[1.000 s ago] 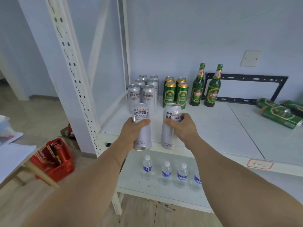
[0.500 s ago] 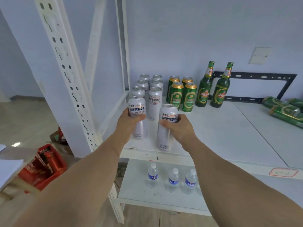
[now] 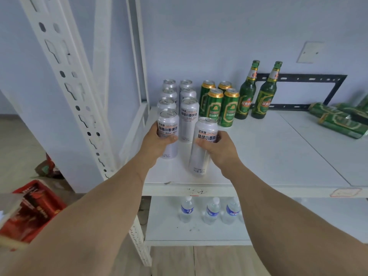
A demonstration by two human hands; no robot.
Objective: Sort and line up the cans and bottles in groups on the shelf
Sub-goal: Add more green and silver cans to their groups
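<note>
The white shelf (image 3: 268, 156) carried silver cans at 11 o'clock. The left hand (image 3: 157, 140) gripped one silver can (image 3: 168, 126) at the left column's front; the right hand (image 3: 221, 148) clasped another can (image 3: 203, 144), tilted, at 5 o'clock of it.

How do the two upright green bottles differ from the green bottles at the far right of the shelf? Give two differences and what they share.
1. The upright green bottles stand on their bases; the far-right green bottles lie on their sides.
2. The upright ones stand side by side next to the green cans; the lying ones sit apart, loosely heaped.
Both share green glass and matching labels.
</note>
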